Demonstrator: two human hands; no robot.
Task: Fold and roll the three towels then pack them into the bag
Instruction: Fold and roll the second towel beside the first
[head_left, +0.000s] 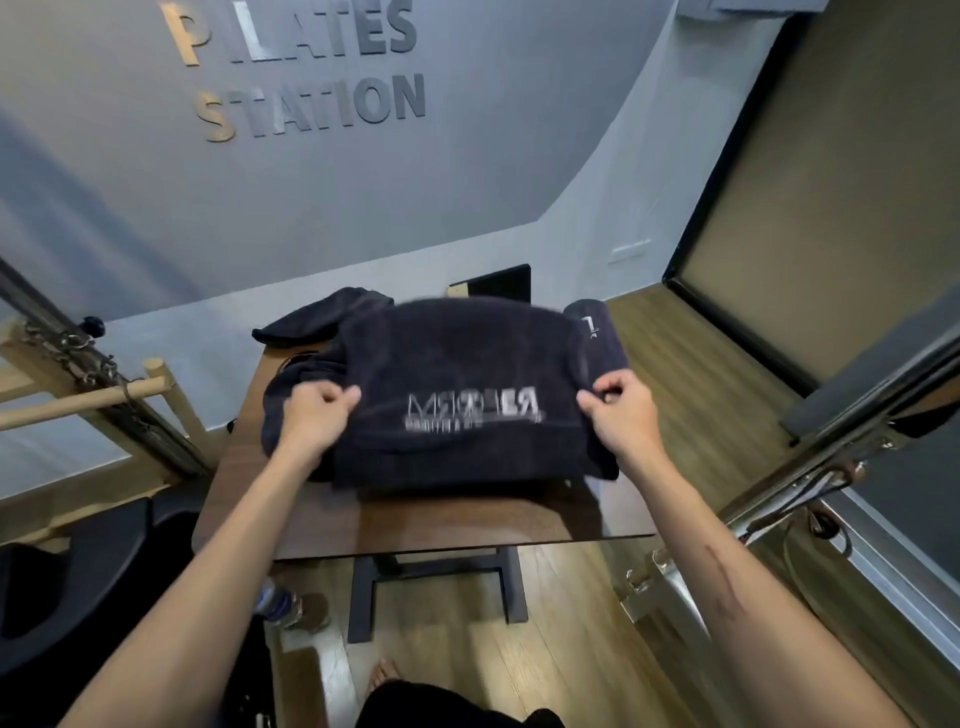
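A dark navy towel (457, 364) with white lettering is spread above the small wooden table (441, 514), blurred by motion. My left hand (317, 410) pinches its left edge and my right hand (618, 405) pinches its right edge. A rolled dark towel (597, 332) lies at the table's far right. Another dark bundle (322, 317) sits at the far left of the table; I cannot tell whether it is a towel or the bag.
A dark flat object (498, 283) stands behind the towel. Pilates frames flank the table: wooden bars (104, 395) to the left, a metal rail (810, 467) to the right. A water bottle (275, 603) lies on the floor by the table's black leg (363, 597).
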